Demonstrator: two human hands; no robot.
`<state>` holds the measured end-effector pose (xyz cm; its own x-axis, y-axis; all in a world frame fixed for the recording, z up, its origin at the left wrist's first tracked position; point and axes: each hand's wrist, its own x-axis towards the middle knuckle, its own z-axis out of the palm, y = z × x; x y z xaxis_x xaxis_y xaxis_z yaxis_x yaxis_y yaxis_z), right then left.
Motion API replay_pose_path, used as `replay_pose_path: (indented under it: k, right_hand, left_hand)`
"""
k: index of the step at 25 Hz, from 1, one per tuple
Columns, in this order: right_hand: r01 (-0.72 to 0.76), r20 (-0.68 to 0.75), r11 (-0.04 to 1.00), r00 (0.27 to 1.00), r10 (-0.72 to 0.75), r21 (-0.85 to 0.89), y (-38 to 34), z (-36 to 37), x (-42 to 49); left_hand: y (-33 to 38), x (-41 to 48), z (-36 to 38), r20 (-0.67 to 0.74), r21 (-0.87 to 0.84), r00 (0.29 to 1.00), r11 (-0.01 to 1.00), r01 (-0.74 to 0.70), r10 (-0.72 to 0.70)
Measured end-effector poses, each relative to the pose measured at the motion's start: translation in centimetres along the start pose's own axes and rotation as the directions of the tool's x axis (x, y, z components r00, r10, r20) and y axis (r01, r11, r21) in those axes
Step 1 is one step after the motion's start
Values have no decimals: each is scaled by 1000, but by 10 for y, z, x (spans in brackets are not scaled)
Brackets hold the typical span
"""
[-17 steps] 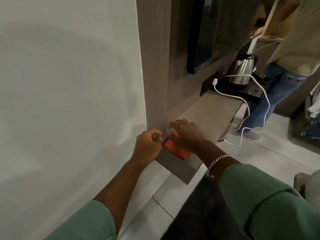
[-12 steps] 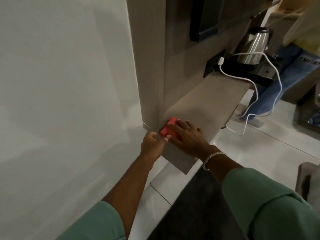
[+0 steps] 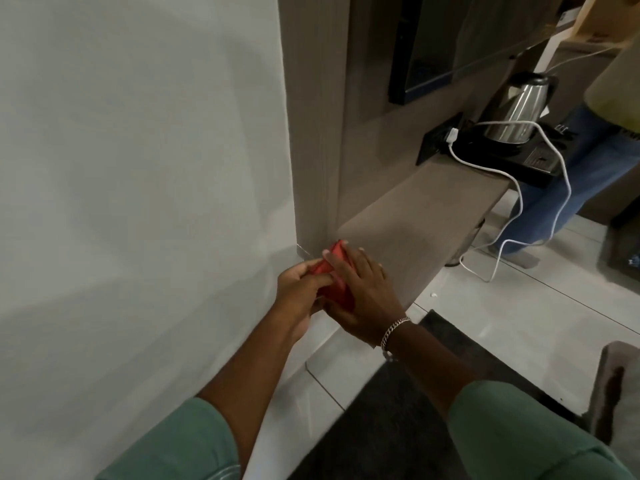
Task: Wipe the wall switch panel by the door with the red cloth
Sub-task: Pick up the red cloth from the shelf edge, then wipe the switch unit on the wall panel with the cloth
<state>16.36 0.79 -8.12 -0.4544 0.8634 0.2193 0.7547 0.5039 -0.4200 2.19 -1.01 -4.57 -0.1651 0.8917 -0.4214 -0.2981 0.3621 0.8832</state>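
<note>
The folded red cloth (image 3: pixel 335 271) is held between both hands at the near left corner of a wooden shelf (image 3: pixel 426 216), lifted off its surface. My left hand (image 3: pixel 300 289) grips the cloth's left side with thumb and fingers. My right hand (image 3: pixel 360 292) lies over the cloth's right side and wraps under it; a silver bracelet is on that wrist. No wall switch panel is in view; only a dark socket plate (image 3: pixel 437 140) shows on the wooden wall behind the shelf.
A white wall (image 3: pixel 138 168) fills the left, meeting a wooden panel (image 3: pixel 311 116). A steel kettle (image 3: pixel 516 109) on a black tray and a white charger cable (image 3: pixel 519 188) sit at the shelf's far end. Another person in jeans (image 3: pixel 588 161) stands beyond. A dark mat (image 3: pixel 381 427) covers the floor below.
The cloth has come up off the shelf corner into both hands. My left hand has closed on its left side, and the view has tilted down and right.
</note>
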Motion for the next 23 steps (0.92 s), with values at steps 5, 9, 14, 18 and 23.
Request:
replay_pose_path:
  k: [5,9,14,18,23]
  right_hand:
    - [282,-334,932,922,-198,226,-102,-44,6]
    - [408,-564,847,810,-162,342,-227,-59,20]
    - [582,-617,718,739,-270,383,-386,-73,22]
    - [689,-635,619,679,-369,377,-518,-74,3]
    - [716,-706,599,628,-328,358,-632,-50,-15]
  left_hand:
    - [77,-91,-48,169,-10,949,963,-268,266]
    - [151,-195,-112,43,265,798,763,-589,601]
    - [222,-348,-222,-124,478,311,331,-814,942]
    - [262,-453,-335,-274,795,-212,97,-599,938]
    - [270,-500,-457,-132,982,-452,55,-179,882]
